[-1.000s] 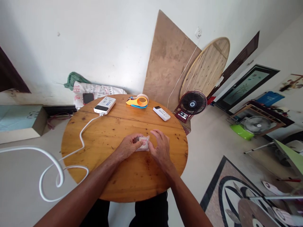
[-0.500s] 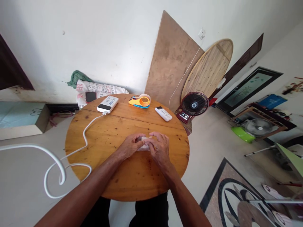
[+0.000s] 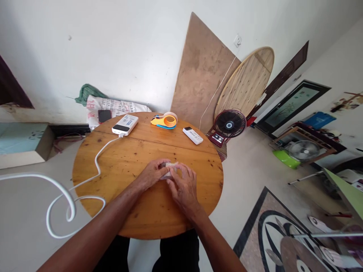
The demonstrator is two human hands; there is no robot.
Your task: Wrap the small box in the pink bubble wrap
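A small pale, box-shaped block (image 3: 169, 166) is at the near middle of the round wooden table (image 3: 113, 181), partly hidden by fingers. Too little of it shows to tell its exact kind. My left hand (image 3: 153, 173) grips its left side, the thumb along the near edge and the fingers curled behind. From the right, my right hand (image 3: 184, 187) holds it too, with thumb and fingertips on its right end.
Toward the table's far edge are a white power bank (image 3: 125, 124) with a white cable (image 3: 98, 160), an orange-and-blue tape dispenser (image 3: 164, 121) and a smaller white power bank (image 3: 193, 135). A fan (image 3: 229, 124) stands beyond the right edge.
My right hand has turned and shifted slightly nearer, its thumb moving off the top of the block. My left hand keeps its grip. The whole view has shifted a little.
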